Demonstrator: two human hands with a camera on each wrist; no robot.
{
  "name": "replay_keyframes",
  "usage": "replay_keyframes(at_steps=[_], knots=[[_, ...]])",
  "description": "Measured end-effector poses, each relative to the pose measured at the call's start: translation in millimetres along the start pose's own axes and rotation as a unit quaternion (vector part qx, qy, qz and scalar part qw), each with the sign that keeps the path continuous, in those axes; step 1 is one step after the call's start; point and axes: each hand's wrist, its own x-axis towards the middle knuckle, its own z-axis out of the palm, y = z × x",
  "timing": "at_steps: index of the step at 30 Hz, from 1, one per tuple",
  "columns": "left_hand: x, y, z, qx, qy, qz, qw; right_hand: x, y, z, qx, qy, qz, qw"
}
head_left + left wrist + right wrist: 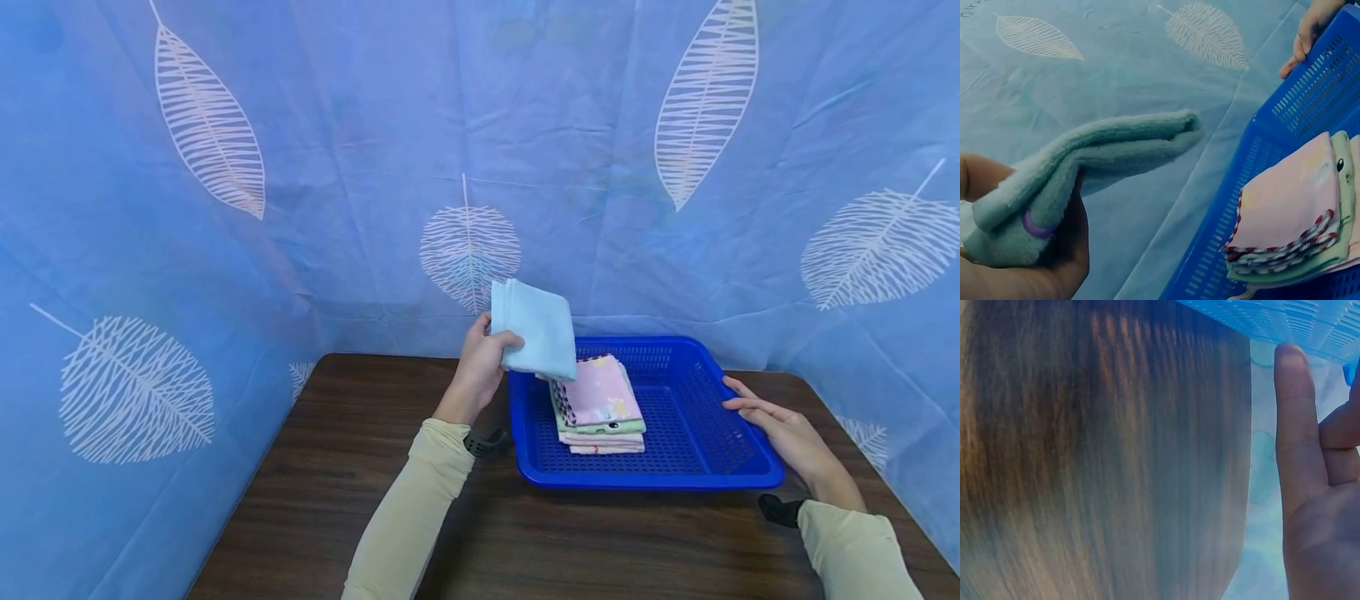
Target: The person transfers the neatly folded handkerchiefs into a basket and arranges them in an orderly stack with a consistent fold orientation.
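My left hand point(480, 360) pinches a folded light-blue towel point(537, 328), thumb on its near face, raised over the left back part of a blue plastic basket point(645, 481). In the left wrist view the towel point(1129, 140) shows thick plush folds and a small purple mark. Inside the basket, toward its left, lies a stack of folded towels point(603, 392): a pink one with a checked edge on top, green and pale pink ones below. My right hand point(787, 433) is at the basket's right side, fairly straight fingers touching the rim; one fingertip point(1292, 359) meets the basket wall in the right wrist view.
The basket stands on a dark wooden table point(337, 483), near its back edge. Behind and at both sides hangs a blue cloth point(375, 208) with white leaf prints. Dark bands point(486, 443) are on both wrists.
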Motion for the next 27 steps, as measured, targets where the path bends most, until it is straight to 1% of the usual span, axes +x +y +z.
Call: replay_keyframes(at_steps=[10,16,20,23,27], knots=[[2.6,-9.9,17.2,-0.031,-0.025,-0.019,0.999,0,-1,-1.4,-0.009,-0.001,0.03,1.0],[5.4,-16.7,29.2,-0.049,-0.046,-0.027,0.9974,0,-2,-1.3,-0.006,-0.004,0.029,1.0],[7.3,-22.2,36.6,-0.05,-0.056,-0.03,0.9967,-1,-2,0.0,-0.002,-0.004,0.024,1.0],[9.0,-26.6,40.1,-0.053,-0.059,-0.035,0.9963,-1,-2,0.0,-0.002,-0.003,0.021,1.0],[11.3,-31.6,42.8,-0.07,-0.063,-0.042,0.9946,0,-2,-0.4,-0.008,-0.003,0.02,1.0]])
